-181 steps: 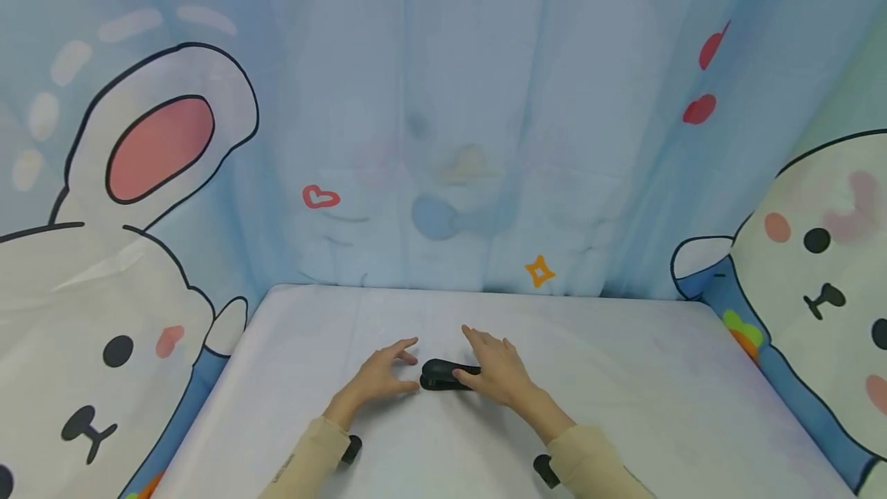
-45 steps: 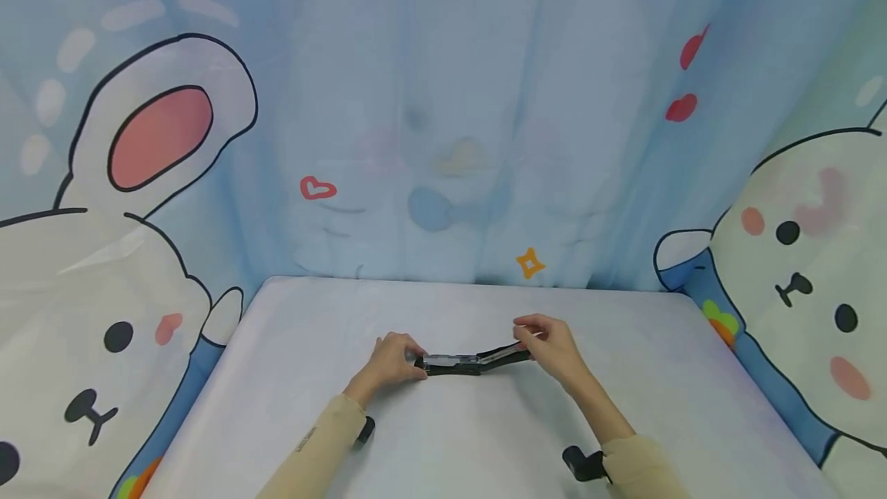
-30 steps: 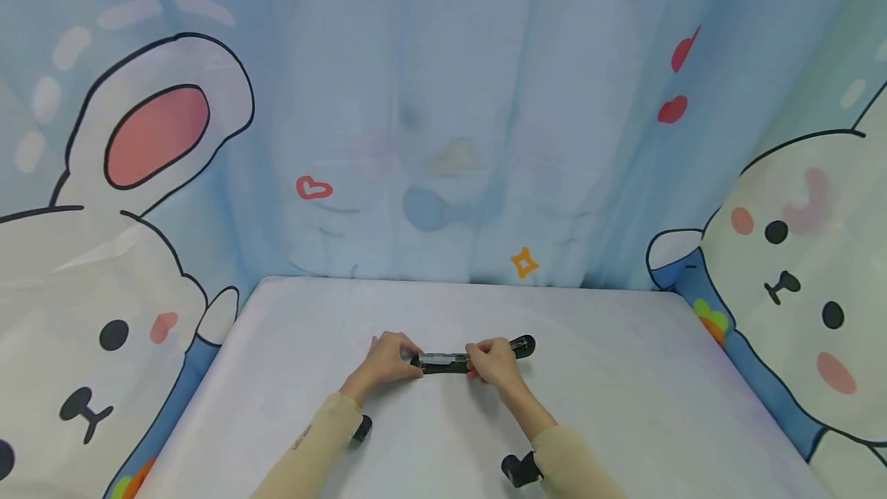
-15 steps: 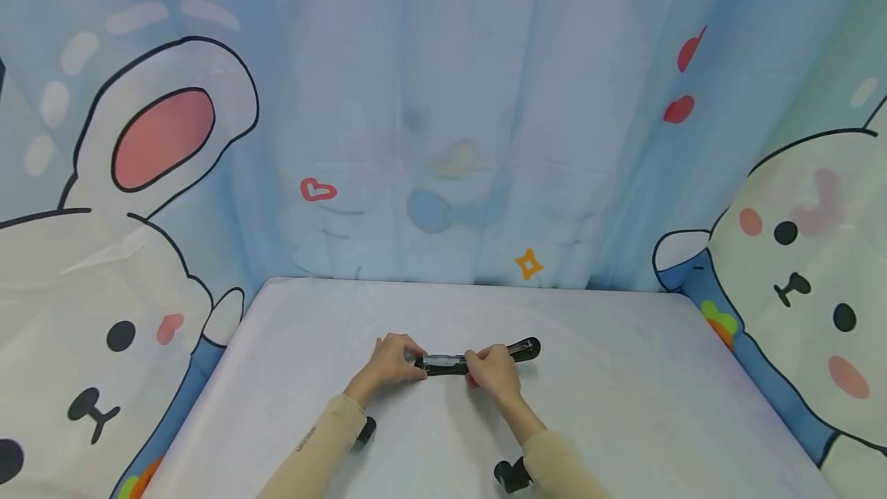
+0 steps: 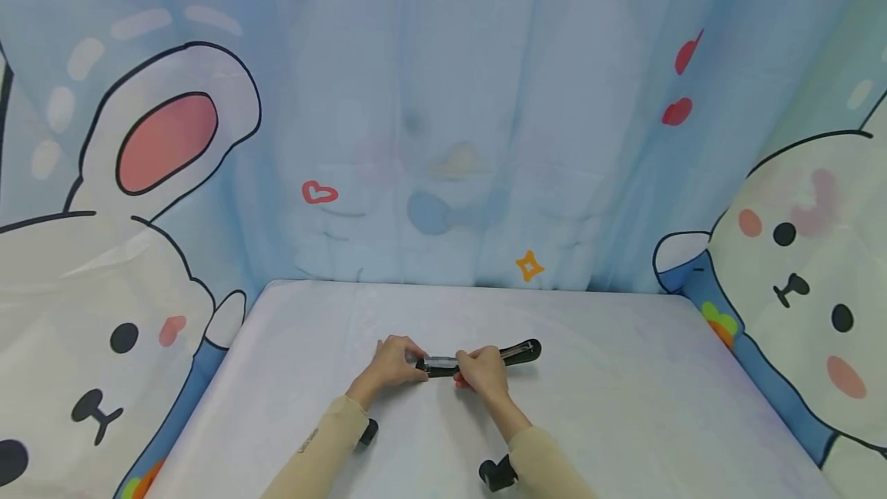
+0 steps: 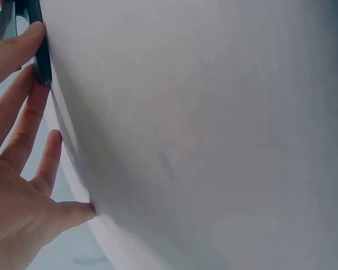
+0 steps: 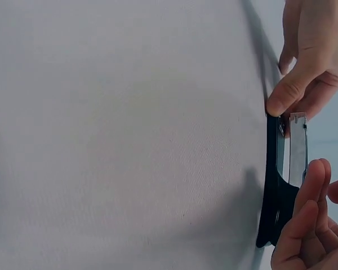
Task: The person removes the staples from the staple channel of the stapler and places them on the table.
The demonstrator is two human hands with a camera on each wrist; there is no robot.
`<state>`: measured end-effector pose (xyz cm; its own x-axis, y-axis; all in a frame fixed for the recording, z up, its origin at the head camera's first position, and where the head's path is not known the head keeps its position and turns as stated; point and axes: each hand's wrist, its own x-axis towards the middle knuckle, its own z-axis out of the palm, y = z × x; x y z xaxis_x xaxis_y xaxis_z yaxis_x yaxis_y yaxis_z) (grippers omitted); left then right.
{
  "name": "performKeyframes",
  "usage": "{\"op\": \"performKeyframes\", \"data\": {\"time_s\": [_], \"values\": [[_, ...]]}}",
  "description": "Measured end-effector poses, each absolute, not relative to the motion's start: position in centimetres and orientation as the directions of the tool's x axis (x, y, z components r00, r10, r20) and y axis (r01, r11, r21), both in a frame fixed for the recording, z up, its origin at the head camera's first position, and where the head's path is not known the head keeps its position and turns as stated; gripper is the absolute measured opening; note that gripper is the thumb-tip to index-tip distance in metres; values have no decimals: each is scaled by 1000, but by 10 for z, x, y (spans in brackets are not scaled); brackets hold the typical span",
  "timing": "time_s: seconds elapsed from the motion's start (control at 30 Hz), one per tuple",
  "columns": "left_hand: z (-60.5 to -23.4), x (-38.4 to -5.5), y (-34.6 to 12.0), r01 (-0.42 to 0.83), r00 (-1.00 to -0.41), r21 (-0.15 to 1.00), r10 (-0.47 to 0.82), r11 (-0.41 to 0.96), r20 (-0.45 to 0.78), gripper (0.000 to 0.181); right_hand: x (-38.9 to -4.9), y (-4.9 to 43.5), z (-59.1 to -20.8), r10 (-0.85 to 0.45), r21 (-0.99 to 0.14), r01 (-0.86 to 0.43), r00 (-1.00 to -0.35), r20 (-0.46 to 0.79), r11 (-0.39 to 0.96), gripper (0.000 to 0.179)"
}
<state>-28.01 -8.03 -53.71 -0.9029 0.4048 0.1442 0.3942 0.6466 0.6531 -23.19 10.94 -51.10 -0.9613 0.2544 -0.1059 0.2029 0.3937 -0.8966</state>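
Head view: black stapler (image 5: 523, 352) unfolded, silvery strip (image 5: 440, 362) bared; left hand (image 5: 390, 362) pinches one end, right hand (image 5: 485, 373) pinches midway.

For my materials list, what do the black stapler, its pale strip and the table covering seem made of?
Stapler: probably hard plastic, smooth with slight shine.
Pale strip: silvery-grey, smooth; perhaps metal or plastic.
Table covering: matte white, fine grain; maybe cloth or vinyl.

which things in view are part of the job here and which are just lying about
Part of the job:
black stapler, opened out
left hand, gripping one end of it
right hand, holding its middle

Not part of it:
white-covered table, only a support
cartoon-print curtain behind
black wrist cameras, worn rather than lying about
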Motion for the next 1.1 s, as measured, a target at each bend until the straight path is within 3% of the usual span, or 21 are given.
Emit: {"op": "performKeyframes", "data": {"time_s": [0.53, 0.83, 1.1], "values": [[-534, -278, -79, 370, -911, 652, 398, 662, 113, 29, -234, 106, -516, 325, -955, 254, -925, -195, 151, 15], [-533, -277, -80, 371, -911, 658, 394, 655, 122, 27, -240, 106, -520, 303, -945, 325, -899, -316, -19, 19], [-530, -276, -80, 373, -911, 657, 393, 655, 125, 28, -240, 103, -517, 301, -936, 349, -888, -346, -47, 19]]}}
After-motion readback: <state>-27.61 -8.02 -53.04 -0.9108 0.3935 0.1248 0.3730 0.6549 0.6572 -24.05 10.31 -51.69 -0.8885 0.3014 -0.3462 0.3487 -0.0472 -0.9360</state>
